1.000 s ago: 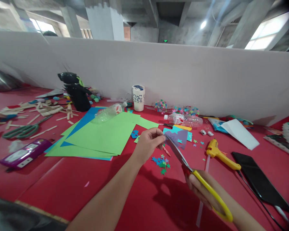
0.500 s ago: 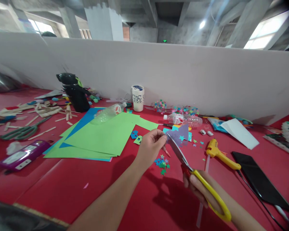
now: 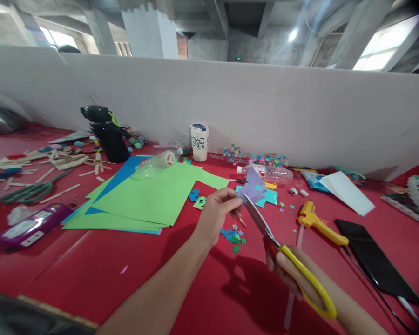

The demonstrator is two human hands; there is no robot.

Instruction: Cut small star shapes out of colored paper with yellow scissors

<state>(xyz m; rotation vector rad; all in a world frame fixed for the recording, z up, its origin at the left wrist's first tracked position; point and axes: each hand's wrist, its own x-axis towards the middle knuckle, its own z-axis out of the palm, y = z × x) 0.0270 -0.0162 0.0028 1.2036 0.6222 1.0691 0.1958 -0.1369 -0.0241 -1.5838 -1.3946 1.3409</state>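
A small piece of purple paper (image 3: 254, 182) with notched edges is pinched between the thumb and fingers of my left hand (image 3: 219, 209). My right hand (image 3: 287, 272) grips yellow-handled scissors (image 3: 258, 221) by the handles. Their blades point up and left, with the tips at the paper's lower edge beside my left fingertips. Below my hands, a heap of small blue and green paper stars (image 3: 235, 238) lies on the red table (image 3: 132, 288). Light-blue paper (image 3: 268, 197) lies behind the purple piece.
Green sheets (image 3: 153, 195) and a purple device (image 3: 35, 225) lie to the left. A yellow glue gun (image 3: 323, 224) and a black tablet-like slab (image 3: 373, 258) lie right. Clear bottles (image 3: 275, 174), a white cup (image 3: 199, 143) and a black flask (image 3: 108, 137) are near the white partition (image 3: 230, 102).
The purple paper has turned in my left fingers and now stands more upright. My right hand and the scissors have barely moved.
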